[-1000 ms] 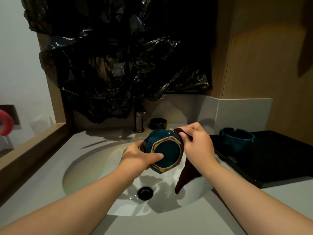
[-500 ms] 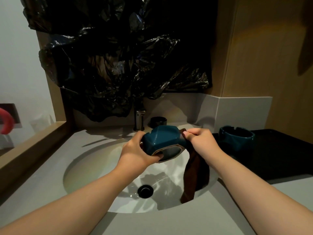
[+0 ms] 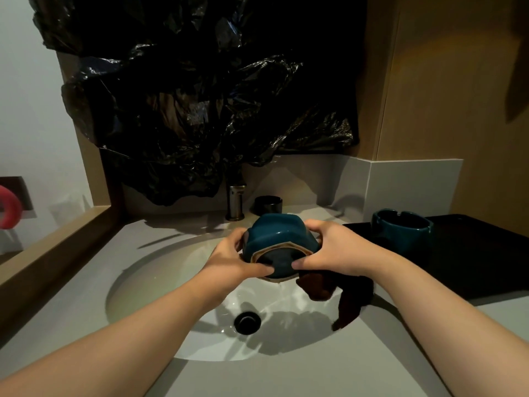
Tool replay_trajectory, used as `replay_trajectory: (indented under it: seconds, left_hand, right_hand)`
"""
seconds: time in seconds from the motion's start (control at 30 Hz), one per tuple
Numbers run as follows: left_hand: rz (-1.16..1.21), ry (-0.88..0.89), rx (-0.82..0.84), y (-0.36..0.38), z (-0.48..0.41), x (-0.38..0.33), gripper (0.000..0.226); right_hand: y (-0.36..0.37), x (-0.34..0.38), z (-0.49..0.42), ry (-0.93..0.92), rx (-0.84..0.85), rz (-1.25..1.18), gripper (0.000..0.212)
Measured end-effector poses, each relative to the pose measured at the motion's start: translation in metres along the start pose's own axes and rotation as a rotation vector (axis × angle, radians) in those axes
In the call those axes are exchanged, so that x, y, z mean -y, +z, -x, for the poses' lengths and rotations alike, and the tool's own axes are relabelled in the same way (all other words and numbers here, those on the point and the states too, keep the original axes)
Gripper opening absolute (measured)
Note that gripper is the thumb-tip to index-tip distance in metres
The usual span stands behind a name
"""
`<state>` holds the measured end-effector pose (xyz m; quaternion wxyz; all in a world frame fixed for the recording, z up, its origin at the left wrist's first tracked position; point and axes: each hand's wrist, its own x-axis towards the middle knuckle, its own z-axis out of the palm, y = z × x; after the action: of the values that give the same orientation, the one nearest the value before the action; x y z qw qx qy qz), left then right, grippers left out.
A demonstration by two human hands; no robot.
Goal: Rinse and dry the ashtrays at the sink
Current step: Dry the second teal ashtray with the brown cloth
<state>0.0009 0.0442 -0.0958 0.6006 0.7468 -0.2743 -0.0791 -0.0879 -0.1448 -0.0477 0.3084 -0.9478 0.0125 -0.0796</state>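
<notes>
Now, ashtray (image 3: 279,239): teal and glazed, held in the air above the sink (image 3: 160,282), tipped so its underside with a pale unglazed ring faces the camera and its opening faces away.
Left hand (image 3: 229,253): wraps the ashtray's left side, fingers curled round the wall and the thumb laid across the base.
Right hand (image 3: 335,250): clasps the ashtray's right side, fingers curled over the upper wall and the thumb pressed on the base, its tip close to the left thumb.
Cloth (image 3: 352,299): dark brown, hanging in folds from under the right hand down over the right rim of the basin; how the hand grips it is hidden by the palm.
Sink: a pale oval bowl set into a grey counter (image 3: 286,376), with glints near the black drain (image 3: 247,322), which lies below the ashtray.
Second ashtray (image 3: 402,232): also teal, standing upright on a black tray (image 3: 472,253) to the right of the basin, well apart from the hands.
Faucet (image 3: 236,203): a metal column behind the basin; only its lower part shows.
Small black round container (image 3: 268,205): just beside the faucet, on its right.
Black plastic sheet (image 3: 200,96): crumpled, covering the wall above the faucet.
Red object (image 3: 8,206): curved, at the far left edge, too cut off to identify.
</notes>
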Motion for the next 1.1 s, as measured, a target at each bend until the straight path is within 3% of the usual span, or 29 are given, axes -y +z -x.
replay_trajectory:
  seconds: [0.1,0.27,0.4,0.47,0.57,0.7,0.77,0.9,0.97,1.1]
  left_hand:
    - [-0.207,0.059,-0.002,0.003,0.003,-0.005,0.063]
    - [-0.538,0.23,-0.064,0.011,0.015,-0.014,0.086]
    - [-0.712,0.313,-0.069,0.013,0.016,-0.02,0.063]
    - [-0.708,0.273,-0.107,0.013,0.015,-0.02,0.058]
    - [-0.639,0.182,-0.178,0.01,0.012,-0.016,0.06]
    - [-0.699,0.182,-0.138,0.01,0.014,-0.015,0.066]
    - [-0.729,0.193,-0.107,0.013,0.014,-0.017,0.065]
    - [-0.723,0.184,-0.121,0.014,0.014,-0.016,0.062]
    - [-0.691,0.141,-0.159,0.011,0.012,-0.015,0.059]
    - [-0.713,0.08,-0.199,0.009,0.009,-0.016,0.049]
  right_hand:
    - [-0.001,0.002,0.002,-0.032,-0.078,0.11,0.06]
    - [0.0,0.014,0.009,-0.116,-0.186,0.537,0.052]
    - [0.007,0.014,0.006,-0.187,-0.207,0.675,0.05]
    - [0.006,0.014,0.004,-0.167,-0.176,0.613,0.057]
    - [-0.014,0.014,0.007,-0.027,-0.161,0.169,0.064]
    - [-0.02,0.01,0.007,-0.037,-0.62,-0.155,0.028]
    - [-0.002,0.013,0.002,-0.075,-0.707,-0.148,0.019]
    - [0.031,0.019,-0.003,-0.168,-0.535,0.157,0.03]
    - [0.036,0.021,-0.002,-0.295,-0.536,0.246,0.036]
    - [0.047,0.023,-0.001,-0.524,-0.474,0.33,0.028]
